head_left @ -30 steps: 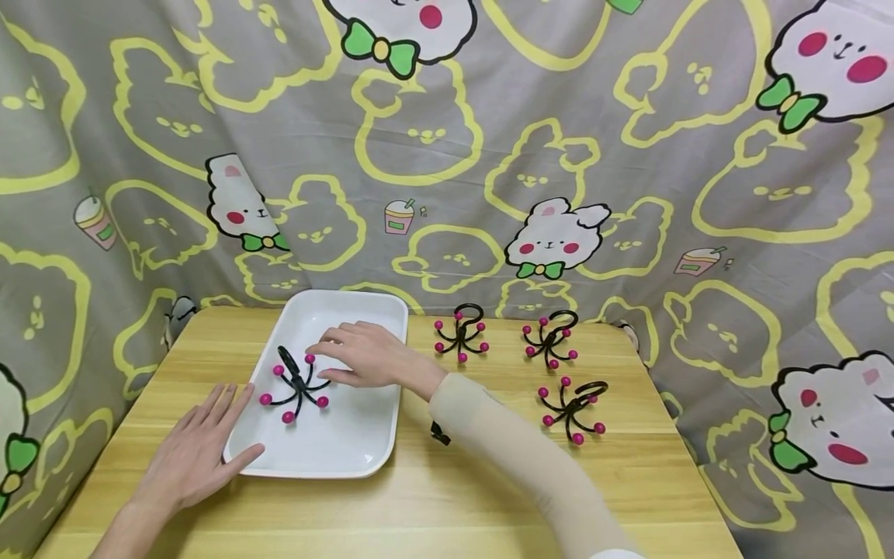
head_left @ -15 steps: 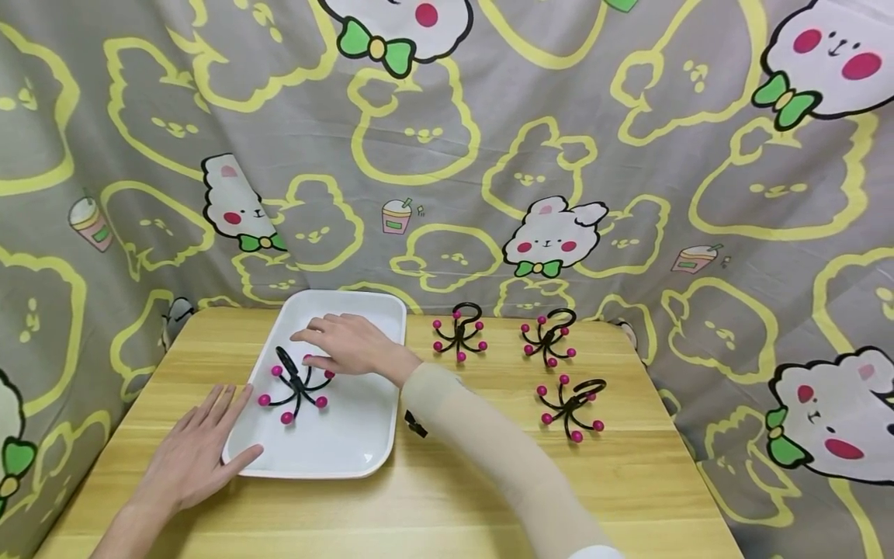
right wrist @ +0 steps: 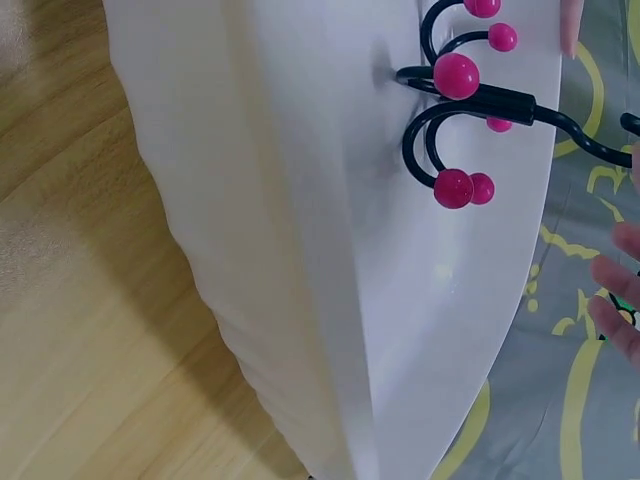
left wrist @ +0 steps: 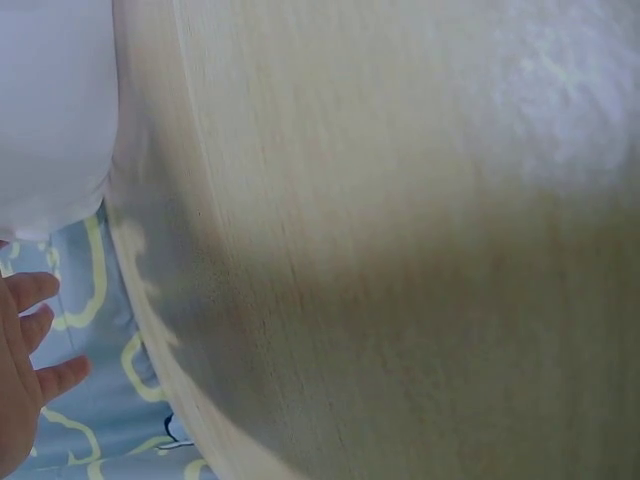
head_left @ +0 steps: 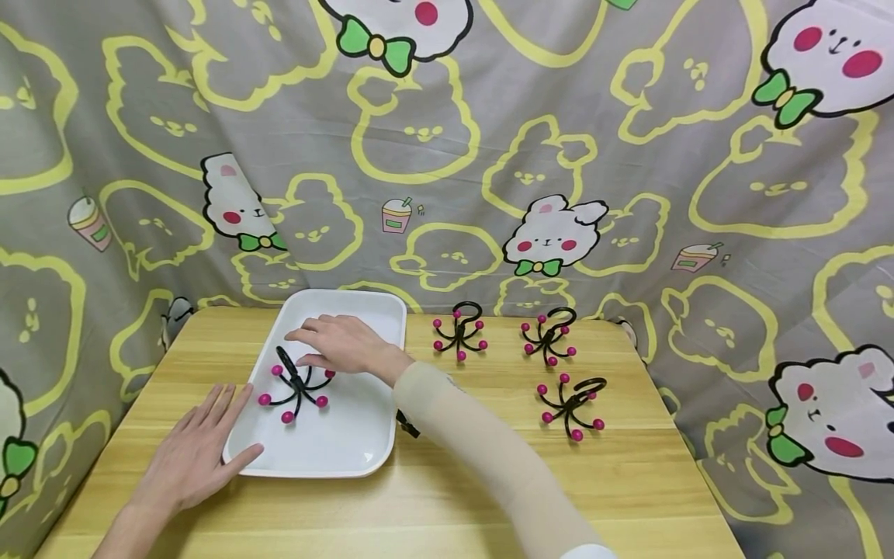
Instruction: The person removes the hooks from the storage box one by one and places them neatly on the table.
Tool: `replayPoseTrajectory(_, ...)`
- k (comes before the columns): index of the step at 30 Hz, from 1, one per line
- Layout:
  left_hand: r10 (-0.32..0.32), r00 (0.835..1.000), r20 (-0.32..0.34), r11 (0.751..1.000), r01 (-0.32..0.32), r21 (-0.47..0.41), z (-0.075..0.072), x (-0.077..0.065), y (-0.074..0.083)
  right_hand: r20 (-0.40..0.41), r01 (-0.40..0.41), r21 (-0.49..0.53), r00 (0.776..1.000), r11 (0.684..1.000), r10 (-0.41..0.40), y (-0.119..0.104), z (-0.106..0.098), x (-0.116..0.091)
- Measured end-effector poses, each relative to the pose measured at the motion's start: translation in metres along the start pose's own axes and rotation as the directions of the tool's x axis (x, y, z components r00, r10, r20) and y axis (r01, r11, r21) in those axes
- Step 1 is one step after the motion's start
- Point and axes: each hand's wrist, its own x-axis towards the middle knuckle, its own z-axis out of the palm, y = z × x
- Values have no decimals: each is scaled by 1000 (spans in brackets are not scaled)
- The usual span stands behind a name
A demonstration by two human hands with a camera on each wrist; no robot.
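Observation:
A black swivel hook hanger, with several curved arms tipped with pink balls, stands in the white tray. Its hook leans toward the back left. Over the tray is my right hand, thumb and fingers apart, beside the hanger's hook. The right wrist view has the hanger's stem running up to the fingers at the frame's edge; whether the thumb touches the hook I cannot tell. My left hand lies flat with spread fingers at the tray's left rim.
Three similar hangers stand on the wooden table right of the tray. A grey patterned curtain encloses the back and sides. My right forearm sleeve crosses the table's front.
My right hand has shifted left and slightly back, closer to the hanger's hook, slowing in the last half second. The left hand and the hangers have stayed in place.

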Motion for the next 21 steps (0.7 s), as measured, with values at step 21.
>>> replayPoseTrajectory(21,-11,1000,25,1000,11,3,0,1,1,11,33,-28,999,999,-32,-10,0,6)
